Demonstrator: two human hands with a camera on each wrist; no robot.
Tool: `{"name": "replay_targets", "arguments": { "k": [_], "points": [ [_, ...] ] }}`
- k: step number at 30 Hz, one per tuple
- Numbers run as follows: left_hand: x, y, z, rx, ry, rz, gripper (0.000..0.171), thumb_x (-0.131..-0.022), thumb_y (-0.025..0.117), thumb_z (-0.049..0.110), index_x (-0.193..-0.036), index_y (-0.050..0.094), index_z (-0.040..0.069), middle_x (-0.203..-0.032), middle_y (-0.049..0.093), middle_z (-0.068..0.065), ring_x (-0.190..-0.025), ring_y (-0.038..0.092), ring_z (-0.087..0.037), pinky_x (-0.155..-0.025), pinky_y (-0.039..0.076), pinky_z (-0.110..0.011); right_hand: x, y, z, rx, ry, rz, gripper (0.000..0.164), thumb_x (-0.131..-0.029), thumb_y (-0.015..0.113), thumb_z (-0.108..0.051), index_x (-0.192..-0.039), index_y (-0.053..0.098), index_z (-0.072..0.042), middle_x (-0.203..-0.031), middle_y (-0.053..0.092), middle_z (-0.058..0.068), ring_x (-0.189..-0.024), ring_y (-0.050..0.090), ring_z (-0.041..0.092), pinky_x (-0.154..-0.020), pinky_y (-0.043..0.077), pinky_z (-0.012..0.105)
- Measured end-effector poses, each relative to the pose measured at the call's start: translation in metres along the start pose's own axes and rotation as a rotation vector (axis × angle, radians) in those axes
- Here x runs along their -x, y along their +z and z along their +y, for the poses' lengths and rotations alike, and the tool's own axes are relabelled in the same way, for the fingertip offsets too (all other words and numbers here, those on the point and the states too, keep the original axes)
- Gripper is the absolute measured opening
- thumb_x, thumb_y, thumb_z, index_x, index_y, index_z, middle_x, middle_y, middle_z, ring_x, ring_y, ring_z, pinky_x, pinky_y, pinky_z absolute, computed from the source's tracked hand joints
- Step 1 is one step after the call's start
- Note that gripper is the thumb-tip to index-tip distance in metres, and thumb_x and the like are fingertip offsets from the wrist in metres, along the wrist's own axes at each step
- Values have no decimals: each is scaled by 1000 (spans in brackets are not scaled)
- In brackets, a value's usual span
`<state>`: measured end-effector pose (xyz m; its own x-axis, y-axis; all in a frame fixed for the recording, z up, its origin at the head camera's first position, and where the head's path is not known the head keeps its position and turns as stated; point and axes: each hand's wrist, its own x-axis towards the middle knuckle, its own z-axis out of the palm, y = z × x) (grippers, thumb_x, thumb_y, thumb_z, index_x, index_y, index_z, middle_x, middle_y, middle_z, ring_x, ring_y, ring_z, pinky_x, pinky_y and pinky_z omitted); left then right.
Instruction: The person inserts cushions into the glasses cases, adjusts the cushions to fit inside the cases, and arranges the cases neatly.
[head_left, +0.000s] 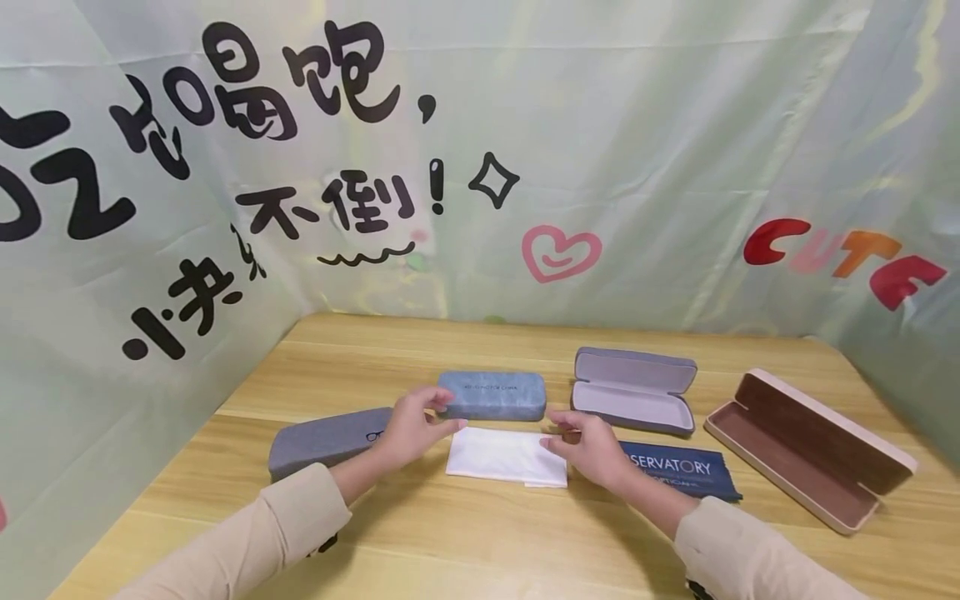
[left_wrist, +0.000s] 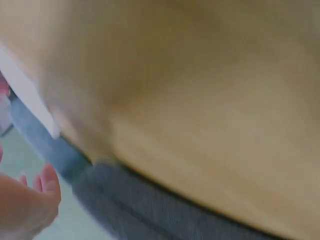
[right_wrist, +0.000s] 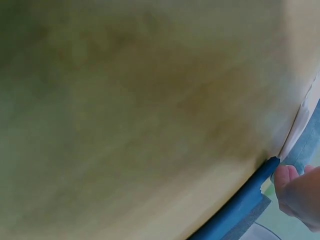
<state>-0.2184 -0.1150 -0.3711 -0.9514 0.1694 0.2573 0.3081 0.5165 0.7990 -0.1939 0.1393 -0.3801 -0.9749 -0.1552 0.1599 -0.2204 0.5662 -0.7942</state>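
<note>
- Lens cloth (head_left: 506, 458), white and folded flat, is lying on the wooden table (head_left: 450, 542) between your hands, just in front of the closed blue glasses case (head_left: 495, 402).
- Your left hand (head_left: 411, 429) is hovering with fingers loosely curved and nothing in its grasp; its thumb tip is sitting by the far-left corner of the lens cloth, its fingers by the blue case's left end.
- Your right hand (head_left: 588, 450) is resting its thumb over the right side of the lens cloth, fingers relaxed and apparently ungripped; whether the thumb is pressing, you cannot tell from these views.
- A thin strip of fabric is showing past the near edge at the right, so you are probably handling it best by catching all layers together between thumb and fingertip.
- Your right wrist is covering part of the navy OPTICIANS cloth (head_left: 705, 479); lifting slightly there should be preventing a drag.
- Your left forearm is passing close beside the gray glasses case (head_left: 322, 443), so a low elbow swing is risking a nudge.
- Two open cases, one mauve (head_left: 637, 406) and one pink-brown (head_left: 813, 458), are standing farther right, leaving you working room.
</note>
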Motion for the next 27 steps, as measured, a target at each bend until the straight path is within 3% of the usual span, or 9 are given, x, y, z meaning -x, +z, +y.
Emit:
{"name": "replay_targets", "arguments": {
  "k": [4,9,15,27],
  "points": [
    [8,11,-1,41,-25,11,36,-75,76,9,-106,62,-2,-108,62,-14,-99,59,-28,-80,52,-35,3,0,1,-5,14,-23,40,-80,70,-7,-115,60,8,-111,63,25,-99,63,33,-82,53,35],
    [14,19,-5,-34,-33,-6,40,-76,75,13,-110,61,-1,-112,61,-15,-102,59,-30,-83,50,-39,4,0,2,8,7,-21,38,-79,70,-4,-113,60,9,-107,64,25,-97,63,32,-81,53,34],
    [16,23,-9,-89,-59,-25,38,-77,74,10,-110,61,-3,-110,62,-17,-95,58,-27,-82,50,-37,3,1,1,72,6,-27,34,-78,68,-1,-110,62,7,-95,63,15,-88,59,22,-76,51,30],
    [11,30,-9,-124,-52,-37,28,-76,72,5,-101,62,-5,-91,58,-12,-82,51,-19,-72,44,-28,0,1,1,151,-23,-51,31,-74,67,5,-105,64,7,-87,58,9,-82,53,18,-73,46,29]
  ]
}}
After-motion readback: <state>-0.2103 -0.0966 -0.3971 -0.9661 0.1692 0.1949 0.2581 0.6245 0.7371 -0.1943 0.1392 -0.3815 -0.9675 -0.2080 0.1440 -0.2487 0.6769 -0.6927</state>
